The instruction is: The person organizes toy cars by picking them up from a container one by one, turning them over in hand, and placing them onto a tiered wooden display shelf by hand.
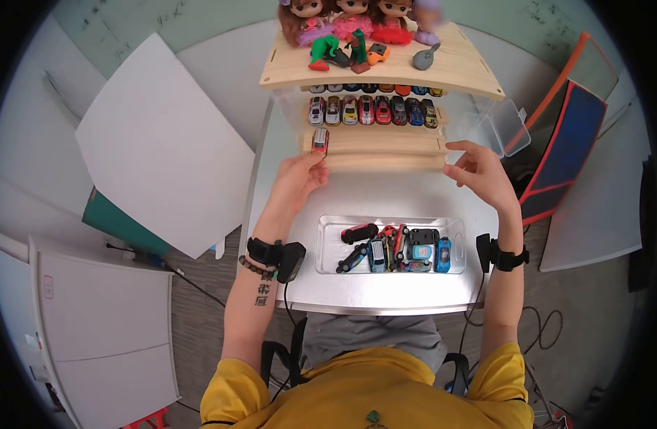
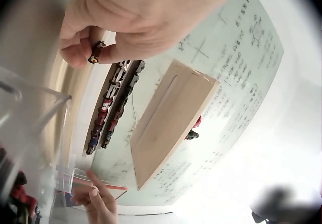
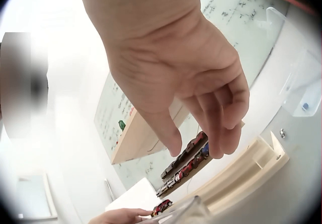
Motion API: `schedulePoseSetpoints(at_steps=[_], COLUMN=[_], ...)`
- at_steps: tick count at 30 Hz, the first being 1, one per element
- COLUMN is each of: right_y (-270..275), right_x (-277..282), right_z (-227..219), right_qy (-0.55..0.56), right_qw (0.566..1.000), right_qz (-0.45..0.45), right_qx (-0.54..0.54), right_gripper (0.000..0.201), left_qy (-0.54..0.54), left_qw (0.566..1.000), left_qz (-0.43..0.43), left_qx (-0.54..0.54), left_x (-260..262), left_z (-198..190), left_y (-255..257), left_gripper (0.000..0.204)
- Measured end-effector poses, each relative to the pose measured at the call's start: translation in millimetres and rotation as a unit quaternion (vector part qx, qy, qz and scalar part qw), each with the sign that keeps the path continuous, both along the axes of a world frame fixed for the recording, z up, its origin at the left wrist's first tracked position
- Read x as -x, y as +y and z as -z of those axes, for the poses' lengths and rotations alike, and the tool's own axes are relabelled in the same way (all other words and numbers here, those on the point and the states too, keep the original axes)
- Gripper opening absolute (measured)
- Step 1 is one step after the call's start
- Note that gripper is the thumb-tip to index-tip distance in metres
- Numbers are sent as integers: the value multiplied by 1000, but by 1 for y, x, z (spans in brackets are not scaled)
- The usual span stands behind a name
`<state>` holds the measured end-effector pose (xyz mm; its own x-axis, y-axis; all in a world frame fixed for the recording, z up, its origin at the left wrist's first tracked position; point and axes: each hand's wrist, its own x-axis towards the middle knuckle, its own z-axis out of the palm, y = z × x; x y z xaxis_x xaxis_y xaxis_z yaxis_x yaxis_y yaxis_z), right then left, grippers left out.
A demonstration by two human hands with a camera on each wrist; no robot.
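My left hand (image 1: 294, 182) pinches a red and white toy car (image 1: 320, 139) at the left end of the lowest wooden shelf step (image 1: 385, 143). In the left wrist view, thumb and fingers close round that toy car (image 2: 96, 53). My right hand (image 1: 488, 177) holds nothing; its fingers are loosely bent, with the tips right by the step's right end. One step higher stands a row of toy cars (image 1: 366, 111), side by side. Nearer my body, a clear plastic tray (image 1: 330, 243) holds several more toy cars (image 1: 377, 255), jumbled together, some tipped over.
Over the car rows sits a wooden top board (image 1: 457, 64) bearing dolls (image 1: 353, 18), small green figures (image 1: 358, 51) and a grey figure (image 1: 425, 57). A clear lidded box (image 1: 510, 132) stands right of the shelf. The metallic table (image 1: 300, 286) ends close to my lap.
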<state>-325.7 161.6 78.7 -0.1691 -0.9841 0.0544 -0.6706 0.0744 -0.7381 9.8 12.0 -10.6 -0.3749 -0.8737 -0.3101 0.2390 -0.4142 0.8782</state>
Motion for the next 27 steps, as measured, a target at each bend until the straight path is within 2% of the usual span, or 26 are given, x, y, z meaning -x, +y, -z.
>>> schedulePoseSetpoints(at_steps=[7,11,14,16,17,18,19,20,22,27], right_y=[10,14,13,12,13,13,13,13,13,12], right_x=[6,6,5,6,7,8,8,9,8,9], right_z=[22,30,30,30,30,31,32,32,31,33], right_qy=[-5,-14,-15,-13,-9,-10,-11,-13,-11,-13], right_qw=[1000,999,999,999,999,999,999,999,999,999], right_qz=[-3,-6,-5,-6,-7,-7,-4,0,0,1], right_qx=[-18,-32,-35,-33,-32,-32,-31,-29,-31,-31], right_gripper=[47,45,45,45,45,45,45,45,45,45], left_qy=[-2,-5,-8,-219,-220,-291,-354,-354,-385,-451], left_qw=[999,999,1000,964,964,915,843,843,793,760], left_qz=[-48,-50,-17,-70,-70,-99,-126,-126,-58,-4], left_qx=[-5,-6,0,133,132,262,385,385,468,468], left_x=[7,6,8,13,12,10,9,8,3,-2], left_z=[-3,2,-7,-20,-21,-22,-24,-27,-34,-30], left_y=[5,3,8,18,20,21,21,22,23,16], left_gripper=[21,19,21,22,22,23,24,24,31,49])
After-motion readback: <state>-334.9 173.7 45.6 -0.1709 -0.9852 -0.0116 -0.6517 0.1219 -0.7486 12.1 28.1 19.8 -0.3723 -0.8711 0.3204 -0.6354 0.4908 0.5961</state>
